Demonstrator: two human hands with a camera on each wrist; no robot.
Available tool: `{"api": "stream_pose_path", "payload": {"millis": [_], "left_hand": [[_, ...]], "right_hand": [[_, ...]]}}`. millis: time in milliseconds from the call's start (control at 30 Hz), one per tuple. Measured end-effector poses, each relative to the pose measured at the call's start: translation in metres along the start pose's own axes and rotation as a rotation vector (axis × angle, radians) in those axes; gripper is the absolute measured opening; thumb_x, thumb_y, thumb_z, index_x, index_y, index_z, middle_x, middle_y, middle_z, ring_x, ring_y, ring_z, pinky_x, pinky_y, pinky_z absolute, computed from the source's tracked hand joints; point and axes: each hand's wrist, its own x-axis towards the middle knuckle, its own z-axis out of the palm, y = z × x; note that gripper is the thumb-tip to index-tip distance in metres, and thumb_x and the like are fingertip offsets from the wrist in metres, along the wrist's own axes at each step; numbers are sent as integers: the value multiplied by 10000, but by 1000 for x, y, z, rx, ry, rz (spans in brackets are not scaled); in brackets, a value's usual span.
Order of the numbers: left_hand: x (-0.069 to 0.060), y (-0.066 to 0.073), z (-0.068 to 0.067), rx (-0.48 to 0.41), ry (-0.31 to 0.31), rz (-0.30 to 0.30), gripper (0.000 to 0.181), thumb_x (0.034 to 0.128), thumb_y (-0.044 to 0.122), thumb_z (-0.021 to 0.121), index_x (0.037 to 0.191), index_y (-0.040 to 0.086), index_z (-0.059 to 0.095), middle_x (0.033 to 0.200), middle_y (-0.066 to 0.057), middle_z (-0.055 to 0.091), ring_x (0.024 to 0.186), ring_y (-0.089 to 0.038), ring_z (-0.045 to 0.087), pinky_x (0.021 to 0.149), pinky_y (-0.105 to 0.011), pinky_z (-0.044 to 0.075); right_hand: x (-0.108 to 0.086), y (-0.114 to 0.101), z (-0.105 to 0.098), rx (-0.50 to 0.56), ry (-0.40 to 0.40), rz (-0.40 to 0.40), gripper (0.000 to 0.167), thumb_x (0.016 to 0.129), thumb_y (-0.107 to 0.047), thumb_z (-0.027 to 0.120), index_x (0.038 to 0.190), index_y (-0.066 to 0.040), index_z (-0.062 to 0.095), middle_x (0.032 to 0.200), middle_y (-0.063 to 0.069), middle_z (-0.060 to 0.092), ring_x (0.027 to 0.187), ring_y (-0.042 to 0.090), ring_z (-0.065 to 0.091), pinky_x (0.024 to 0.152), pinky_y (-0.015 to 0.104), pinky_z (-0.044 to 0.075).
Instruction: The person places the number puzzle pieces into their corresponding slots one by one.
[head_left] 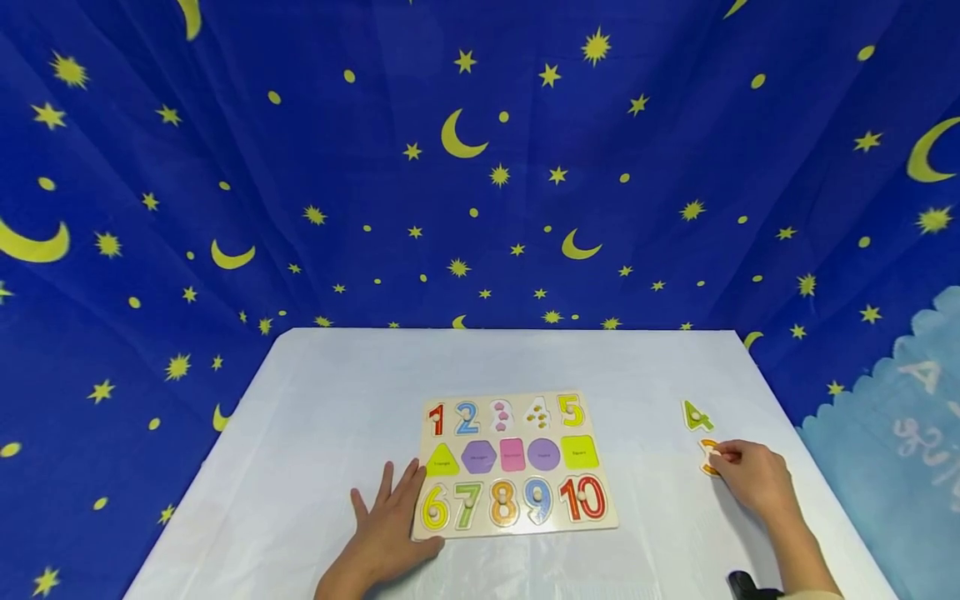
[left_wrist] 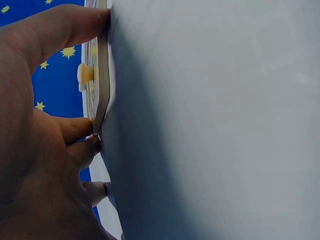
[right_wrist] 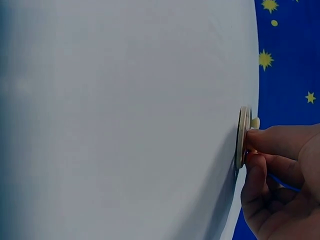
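Observation:
A wooden number puzzle board [head_left: 512, 537] lies flat on the table. My left hand [head_left: 386, 521] rests at its lower left corner, fingers spread and fairly straight, with thumb and fingertips touching the edges; the left wrist view shows the board's edge [left_wrist: 103, 75] against them. To the right of the board, my right hand [head_left: 753, 479] pinches an orange number 3 puzzle piece [head_left: 706, 446] between thumb and index finger. The fingers partly hide this piece. Just beyond it lies a green number 4 piece [head_left: 696, 416]. Printed pictures show in the board's 3 recess [head_left: 501, 415] and 4 recess [head_left: 537, 413].
Other numbers, such as the red 10 [head_left: 582, 497], sit in the board with knobs on top. A white cover [head_left: 337, 392] spreads over the table. Blue star-and-moon cloth [head_left: 480, 200] hangs behind and at the sides. A black object [head_left: 742, 583] shows beside my right wrist.

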Motion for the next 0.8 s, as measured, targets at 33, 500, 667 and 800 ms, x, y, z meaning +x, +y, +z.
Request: {"api": "stream_pose_path", "payload": {"millis": [33,500,667,800], "left_hand": [[0,0,0,2,-2,0,1023,690,587,719,1514,140,309,1577,-6,226,1441,-373,29,939,-787,-52],[1,-2,3,15,2,-6,1022,691,590,715,1517,150,303,1579,7,221,1444,-358,26,948,-778,-62],[0,-1,2,8,0,-12,1023,691,585,718,1519,152,301,1577,1,228,1445,-357,25,949,-776,-69],[-1,0,1,7,7,-11,1020,691,576,721,1520,156,300,1576,1,231,1446,-352,23,952,-774,-67]], "right_hand": [[0,-1,1,-1,0,-4,322,845,-170,674,1016,103,667,771,67,642,713,243,569,620,426,427],[0,-12,4,12,-10,-45,308,854,-160,684,1019,99,670,793,73,646,720,228,573,598,365,436],[0,-17,7,18,-9,-75,304,852,-161,686,1005,102,672,774,52,632,705,213,560,596,357,430],[2,-21,11,12,7,-104,284,836,-152,695,980,92,681,745,27,612,677,198,535,588,347,410]]}}
